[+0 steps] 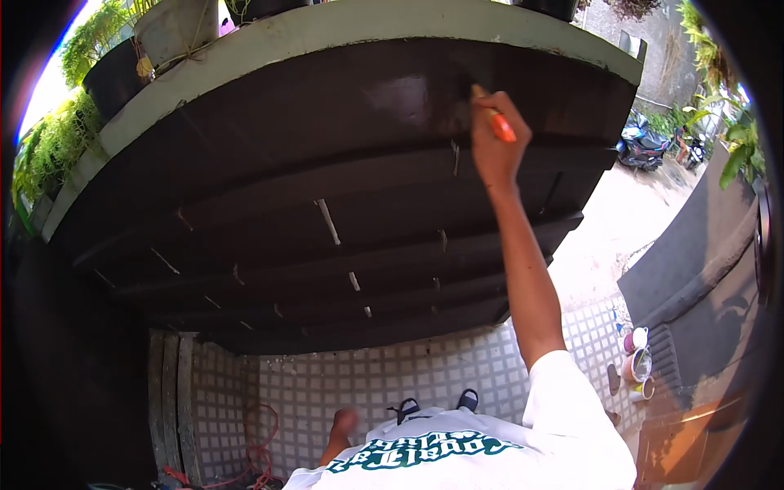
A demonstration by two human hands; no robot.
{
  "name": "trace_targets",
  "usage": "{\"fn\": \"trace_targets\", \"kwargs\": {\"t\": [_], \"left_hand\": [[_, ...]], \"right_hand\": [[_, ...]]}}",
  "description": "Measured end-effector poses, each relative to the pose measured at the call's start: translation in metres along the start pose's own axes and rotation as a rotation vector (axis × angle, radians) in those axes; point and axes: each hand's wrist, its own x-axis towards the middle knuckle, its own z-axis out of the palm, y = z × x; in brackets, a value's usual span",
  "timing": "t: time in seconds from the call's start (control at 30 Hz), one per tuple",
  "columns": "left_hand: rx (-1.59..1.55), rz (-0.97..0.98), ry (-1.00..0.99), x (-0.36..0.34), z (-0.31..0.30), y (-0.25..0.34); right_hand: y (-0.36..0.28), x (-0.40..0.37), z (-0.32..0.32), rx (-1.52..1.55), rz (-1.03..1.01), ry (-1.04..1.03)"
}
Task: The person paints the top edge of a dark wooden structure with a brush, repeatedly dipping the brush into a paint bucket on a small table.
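My right hand (500, 139) is raised against the top band of a dark brown wall (269, 122), fingers closed around a paintbrush (501, 128) with an orange handle end. The brush tip meets the wall beneath the pale ledge, and its bristles are hard to make out. Left of the tip, a shiny patch that looks wet (400, 94) catches the light. Low by my left side hangs my left hand (345, 422), smeared and small, so its fingers do not show clearly.
Potted plants (175, 33) stand on the pale ledge (327, 30). Small paint pots (639, 363) sit at the right on the tiled floor (392, 376). Wooden planks (171, 400) and a red hose or cord (265, 441) lie at lower left. A motorbike (643, 145) is parked beyond.
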Motion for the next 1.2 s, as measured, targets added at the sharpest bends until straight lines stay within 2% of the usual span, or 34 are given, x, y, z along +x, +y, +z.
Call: {"fn": "trace_targets", "kwargs": {"t": [0.1, 0.2, 0.27, 0.33, 0.43, 0.53, 0.6, 0.67, 0.8, 0.83, 0.97, 1.03, 1.1, 1.2], "left_hand": [[0.001, -0.042, 0.013, 0.014, -0.007, -0.007], [-0.024, -0.036, 0.028, 0.013, -0.013, -0.009], [-0.029, -0.033, 0.047, 0.009, -0.014, -0.009], [-0.042, -0.005, 0.047, -0.002, -0.013, -0.010], [-0.056, -0.020, 0.003, -0.002, -0.012, -0.015], [-0.066, -0.026, -0.031, 0.007, -0.017, -0.024], [-0.066, -0.006, -0.049, 0.005, -0.017, -0.027], [-0.049, 0.033, -0.066, 0.002, -0.021, -0.019], [0.032, 0.014, 0.032, 0.000, -0.026, -0.008], [0.027, -0.001, 0.047, 0.004, -0.028, -0.007], [0.101, 0.031, 0.079, 0.013, -0.031, -0.017], [0.098, 0.069, 0.087, 0.008, -0.032, -0.025], [0.084, 0.101, 0.087, 0.007, -0.020, -0.022], [0.063, 0.093, 0.058, -0.007, -0.011, -0.033]], "right_hand": [[-0.007, 0.024, -0.014, -0.197, -0.010, 0.100], [-0.026, 0.018, 0.023, -0.187, -0.210, 0.094], [-0.047, 0.003, 0.054, -0.245, -0.193, -0.060], [-0.065, -0.004, 0.082, -0.052, -0.204, -0.027], [-0.082, -0.004, 0.100, 0.260, -0.066, -0.202], [-0.060, 0.008, 0.092, 0.436, 0.030, -0.133], [-0.028, 0.025, 0.064, 0.290, -0.076, -0.051], [-0.007, 0.037, 0.028, 0.158, -0.065, -0.015], [0.013, 0.057, -0.017, -0.167, -0.066, 0.156], [0.009, 0.059, -0.018, -0.251, -0.064, 0.189], [-0.022, 0.039, 0.032, -0.336, -0.357, 0.085], [-0.048, 0.025, 0.067, -0.394, -0.328, -0.031], [-0.068, 0.019, 0.096, -0.222, -0.286, -0.020], [-0.097, 0.006, 0.119, 0.132, -0.212, -0.119]]}}
